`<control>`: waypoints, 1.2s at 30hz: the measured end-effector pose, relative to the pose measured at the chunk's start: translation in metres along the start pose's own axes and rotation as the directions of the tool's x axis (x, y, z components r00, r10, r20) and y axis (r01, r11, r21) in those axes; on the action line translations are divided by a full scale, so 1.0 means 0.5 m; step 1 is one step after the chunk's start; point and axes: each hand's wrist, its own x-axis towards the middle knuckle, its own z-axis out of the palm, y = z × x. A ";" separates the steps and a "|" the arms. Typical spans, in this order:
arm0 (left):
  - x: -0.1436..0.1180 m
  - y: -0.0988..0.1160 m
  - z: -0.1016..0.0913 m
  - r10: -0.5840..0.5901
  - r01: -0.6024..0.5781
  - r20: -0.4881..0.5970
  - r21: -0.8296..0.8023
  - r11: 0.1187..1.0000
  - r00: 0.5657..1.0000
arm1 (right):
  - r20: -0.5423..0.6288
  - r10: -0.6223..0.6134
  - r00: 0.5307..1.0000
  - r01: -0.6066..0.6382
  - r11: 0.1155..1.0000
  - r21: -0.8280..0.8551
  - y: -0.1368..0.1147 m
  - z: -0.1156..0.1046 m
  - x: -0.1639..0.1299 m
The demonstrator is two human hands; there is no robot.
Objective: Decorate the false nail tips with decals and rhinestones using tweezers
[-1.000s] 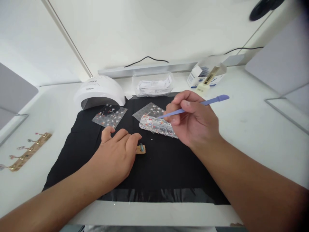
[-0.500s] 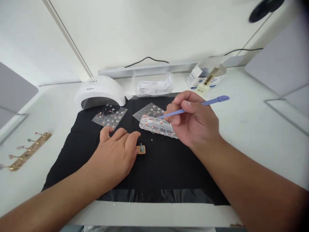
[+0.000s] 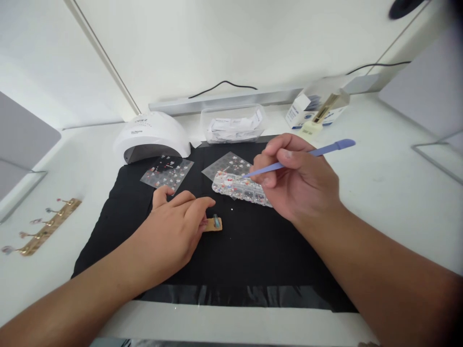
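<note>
My right hand point(image 3: 302, 183) is closed on a thin purple stick tool point(image 3: 327, 148) with a flat, wider end. Its fine tip points down and left at a clear compartment case point(image 3: 249, 193) full of small coloured charms and beads. The case's right end is hidden behind that hand. My left hand point(image 3: 177, 226) holds a wooden nail-tip stand point(image 3: 219, 225), most of it covered by the fingers. A clear bluish nail tip point(image 3: 216, 220) stands near its exposed end. Between stand and case lies a tiny white bead point(image 3: 232, 209) on the black cloth point(image 3: 253, 255).
Behind are a white nail lamp point(image 3: 152, 137), a clear bin of packets point(image 3: 231, 125), a bottle with a gold cap point(image 3: 314, 125) and an open box point(image 3: 298, 111). Two sticker sheets point(image 3: 166, 173) lie on the cloth. Another wooden stand with nail tips point(image 3: 50, 229) is at left.
The camera view has shifted slightly. Both hands keep their holds, and the purple tool's tip stays over the case.
</note>
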 end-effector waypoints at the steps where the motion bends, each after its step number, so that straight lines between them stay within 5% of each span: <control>1: 0.000 -0.001 -0.001 0.001 -0.001 0.001 0.004 1.000 1.000 | 0.008 -0.003 1.000 0.003 1.000 -0.005 0.000 0.000 0.000; 29: -0.005 0.029 0.014 -0.069 0.080 -0.085 0.140 0.987 0.994 | -0.007 -0.008 1.000 0.008 1.000 -0.029 -0.003 0.007 -0.001; 36: -0.004 0.020 0.008 -0.076 0.077 -0.008 0.043 0.996 0.997 | -0.006 0.002 1.000 -0.002 0.997 -0.083 -0.004 0.003 -0.003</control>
